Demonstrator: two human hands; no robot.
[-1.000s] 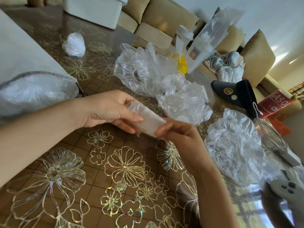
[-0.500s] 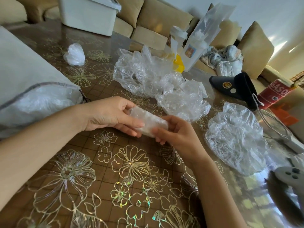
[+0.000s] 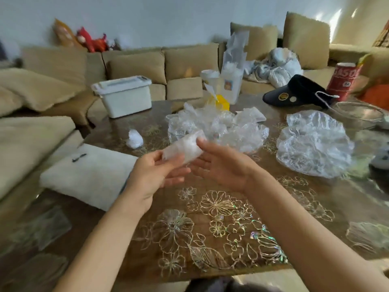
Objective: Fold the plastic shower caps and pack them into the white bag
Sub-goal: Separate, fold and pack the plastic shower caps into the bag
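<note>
Behind, beige sofas [image 3: 136,64] wrap the floral table [image 3: 210,239] holding loose shower caps [image 3: 315,148]

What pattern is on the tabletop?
Gold outlined flowers on a brown table, clearest in the head view.

This is a home living room. A beige sectional sofa [image 3: 136,66] with loose back cushions [image 3: 306,39] wraps round well beyond and to the left of the fingers [image 3: 179,172], and red stuffed toys [image 3: 90,41] sit on its back far beyond them to the left. Beneath the fingers spreads a table [image 3: 221,207] with a brown cover printed with shiny gold flowers, a white lidded storage box [image 3: 124,98] beyond them to the left and a black visor cap [image 3: 294,93] beyond them to the right.
</note>
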